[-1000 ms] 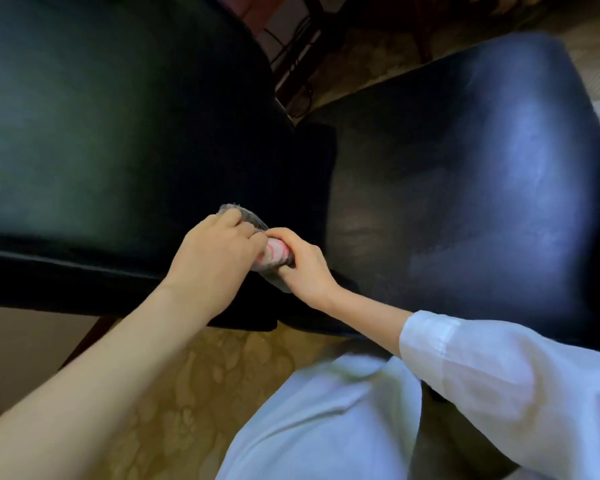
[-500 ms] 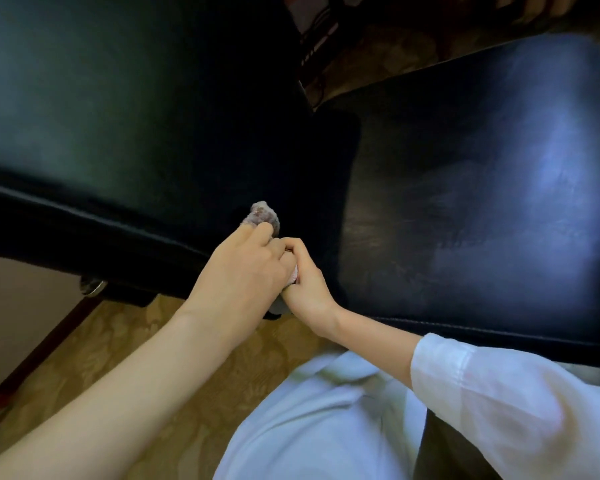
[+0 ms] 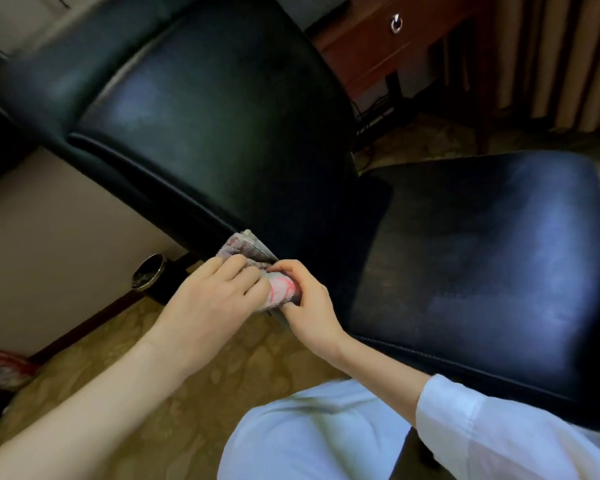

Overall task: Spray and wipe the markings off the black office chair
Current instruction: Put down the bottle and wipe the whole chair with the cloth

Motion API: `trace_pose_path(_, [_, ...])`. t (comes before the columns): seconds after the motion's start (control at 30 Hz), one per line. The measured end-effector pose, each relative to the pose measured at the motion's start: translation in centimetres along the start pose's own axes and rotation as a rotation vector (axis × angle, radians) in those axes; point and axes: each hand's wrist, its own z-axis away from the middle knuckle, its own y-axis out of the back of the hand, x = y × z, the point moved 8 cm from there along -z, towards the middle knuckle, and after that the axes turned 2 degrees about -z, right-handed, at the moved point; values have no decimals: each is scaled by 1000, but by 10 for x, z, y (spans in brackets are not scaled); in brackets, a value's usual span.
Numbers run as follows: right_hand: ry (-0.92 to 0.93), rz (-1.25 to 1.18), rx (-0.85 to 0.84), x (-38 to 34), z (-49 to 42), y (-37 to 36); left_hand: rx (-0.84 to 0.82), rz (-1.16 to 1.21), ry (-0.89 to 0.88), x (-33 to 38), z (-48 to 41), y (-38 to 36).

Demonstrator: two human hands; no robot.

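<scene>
Two hands close together on one cloth [image 3: 248,249]: we see the left hand [image 3: 215,303] and right hand [image 3: 312,306], fingers curled, both pinching it. The cloth sits against the lower edge of the chair [image 3: 205,116] backrest, just beside the seat. Patterned floor [image 3: 205,375] underneath. Behind the chair we see a wooden desk [image 3: 371,46] with a ring pull [image 3: 396,23].
</scene>
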Motion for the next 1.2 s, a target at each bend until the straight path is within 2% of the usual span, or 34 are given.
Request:
trace_pose_path(0.17, [218, 221, 2, -82, -26, 8, 132, -25, 241, -46, 13, 49])
trace_pose_path(0.4, [509, 400, 0, -211, -79, -8, 356, -76, 539, -130, 29, 109])
trace_pose_path(0.73, [724, 572, -29, -339, -151, -72, 472, -45, 835, -257, 56, 158])
trace_pose_path(0.8, [740, 638, -55, -355, -164, -90, 475, 22, 961, -283, 64, 152])
trace_pose_path(0.9, [734, 783, -176, -355, -183, -117, 360, 237, 1095, -308, 73, 124])
trace_pose_path(1.0, [709, 844, -300, -334, -188, -132, 270, 583, 1068, -305, 73, 92])
trace_pose_path(1.2, [708, 802, -318, -333, -186, -127, 287, 663, 1025, -306, 77, 89])
